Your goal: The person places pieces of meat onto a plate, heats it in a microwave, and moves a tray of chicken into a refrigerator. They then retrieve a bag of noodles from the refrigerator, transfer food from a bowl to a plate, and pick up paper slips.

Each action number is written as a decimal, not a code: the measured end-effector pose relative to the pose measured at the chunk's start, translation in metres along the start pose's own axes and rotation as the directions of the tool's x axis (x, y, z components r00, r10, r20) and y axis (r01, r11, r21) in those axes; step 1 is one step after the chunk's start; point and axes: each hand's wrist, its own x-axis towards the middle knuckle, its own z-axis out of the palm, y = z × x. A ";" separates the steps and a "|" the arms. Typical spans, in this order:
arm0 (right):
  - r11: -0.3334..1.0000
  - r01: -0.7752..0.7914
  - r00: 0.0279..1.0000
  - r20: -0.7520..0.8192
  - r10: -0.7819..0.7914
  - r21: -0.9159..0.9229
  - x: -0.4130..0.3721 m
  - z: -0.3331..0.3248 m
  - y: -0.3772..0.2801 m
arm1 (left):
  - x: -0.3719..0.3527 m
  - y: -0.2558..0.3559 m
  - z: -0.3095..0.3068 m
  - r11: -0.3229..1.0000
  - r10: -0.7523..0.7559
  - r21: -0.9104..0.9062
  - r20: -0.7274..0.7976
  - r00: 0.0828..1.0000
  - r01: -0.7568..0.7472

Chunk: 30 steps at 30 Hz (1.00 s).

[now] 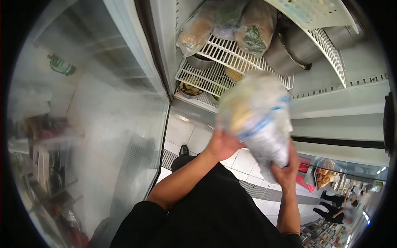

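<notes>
Between my two hands is a large plastic bag (260, 120), pale with blue bands and something yellowish inside; motion blurs it, so its contents cannot be made out. My left hand (223, 145) grips its lower left side, the fingers partly hidden behind the bag. On the lower right side my right hand (286, 167) is closed round the plastic. The bag is held in front of an open refrigerator, overlapping the view of its white wire shelves (225, 51).
Filled plastic bags (254, 31) lie on the upper shelf, near a large metal pot (289, 49). Bowls of food (190, 89) stand lower. A glass door (111, 103) swings out on the left. Several people (335, 213) and a tray of golden food (324, 175) are at far right.
</notes>
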 end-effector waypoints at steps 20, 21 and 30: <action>0.965 0.059 0.981 0.193 -0.008 -0.257 0.072 0.108 0.010 | 0.075 0.041 -0.116 0.981 0.122 -0.096 -0.367 0.922 -0.168; 0.952 0.154 0.974 0.203 -0.101 -0.266 0.088 0.109 0.018 | 0.081 0.044 -0.116 0.972 0.200 -0.019 -0.462 0.864 -0.235; 0.855 0.223 0.974 0.139 -0.177 -0.469 0.168 0.229 0.096 | 0.087 0.115 -0.114 0.595 0.583 0.797 -0.514 0.629 0.099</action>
